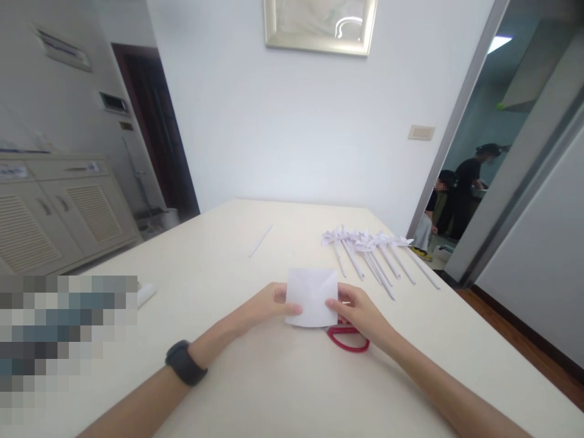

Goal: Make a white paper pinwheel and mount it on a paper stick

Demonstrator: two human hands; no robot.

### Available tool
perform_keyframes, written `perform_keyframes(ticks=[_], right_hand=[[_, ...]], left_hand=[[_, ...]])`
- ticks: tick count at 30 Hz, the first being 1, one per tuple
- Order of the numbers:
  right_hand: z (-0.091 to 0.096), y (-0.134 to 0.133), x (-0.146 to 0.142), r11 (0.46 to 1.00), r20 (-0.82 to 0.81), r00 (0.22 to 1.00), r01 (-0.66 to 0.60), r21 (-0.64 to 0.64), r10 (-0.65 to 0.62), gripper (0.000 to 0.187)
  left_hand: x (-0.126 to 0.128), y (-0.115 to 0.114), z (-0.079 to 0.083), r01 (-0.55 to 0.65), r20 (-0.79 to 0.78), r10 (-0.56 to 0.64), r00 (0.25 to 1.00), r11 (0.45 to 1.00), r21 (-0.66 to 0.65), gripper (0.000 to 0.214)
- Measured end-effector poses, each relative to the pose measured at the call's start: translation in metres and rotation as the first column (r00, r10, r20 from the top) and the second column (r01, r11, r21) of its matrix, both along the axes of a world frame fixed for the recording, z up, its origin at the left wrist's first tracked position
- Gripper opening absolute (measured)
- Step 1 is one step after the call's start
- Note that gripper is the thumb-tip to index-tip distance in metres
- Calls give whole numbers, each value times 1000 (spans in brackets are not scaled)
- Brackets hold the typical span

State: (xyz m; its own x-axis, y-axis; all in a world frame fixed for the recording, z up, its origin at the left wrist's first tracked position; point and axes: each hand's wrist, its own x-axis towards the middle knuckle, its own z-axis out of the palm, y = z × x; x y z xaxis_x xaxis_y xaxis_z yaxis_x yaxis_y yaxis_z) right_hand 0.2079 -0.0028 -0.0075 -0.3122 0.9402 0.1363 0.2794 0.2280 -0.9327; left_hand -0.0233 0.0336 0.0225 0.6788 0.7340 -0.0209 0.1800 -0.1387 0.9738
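Note:
A white square of paper point(312, 295) with crease lines is held just above the cream table point(283, 389). My left hand point(269, 304) pinches its left edge, thumb on top. My right hand point(360, 313) pinches its right lower corner. Red-handled scissors point(349, 339) lie on the table right under my right hand, partly hidden by it. A black watch sits on my left wrist.
Several white paper pinwheels on sticks point(374, 252) lie in a row at the right. A single white stick point(261, 240) lies farther back at the left. Two people point(456, 194) stand in the doorway at the right. A cabinet point(55, 207) stands at the left.

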Motion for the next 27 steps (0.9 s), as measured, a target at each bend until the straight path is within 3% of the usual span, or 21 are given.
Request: perform_keyframes(ticks=[3, 7, 11, 14, 19, 27], right_hand=[[25, 9, 0, 997, 20, 1000, 8, 75, -10, 30], [85, 21, 3, 975, 7, 999, 28, 221, -31, 28], [151, 22, 5, 920, -37, 998, 53, 389, -42, 20], [182, 12, 1, 859, -105, 993, 105, 501, -60, 12], [201, -9, -4, 809, -194, 978, 175, 561, -77, 10], [207, -46, -10, 778, -236, 962, 250, 576, -134, 10]], left_hand=[[4, 8, 22, -30, 37, 28, 999, 998, 54, 31], [11, 21, 67, -144, 152, 119, 981, 976, 163, 37], [14, 20, 117, -271, 313, 178, 933, 919, 285, 44], [13, 6, 148, -339, 376, 195, 906, 866, 368, 43], [8, -19, 176, -379, 409, 194, 892, 812, 443, 27], [-4, -47, 181, -445, 385, 275, 881, 758, 477, 9]])
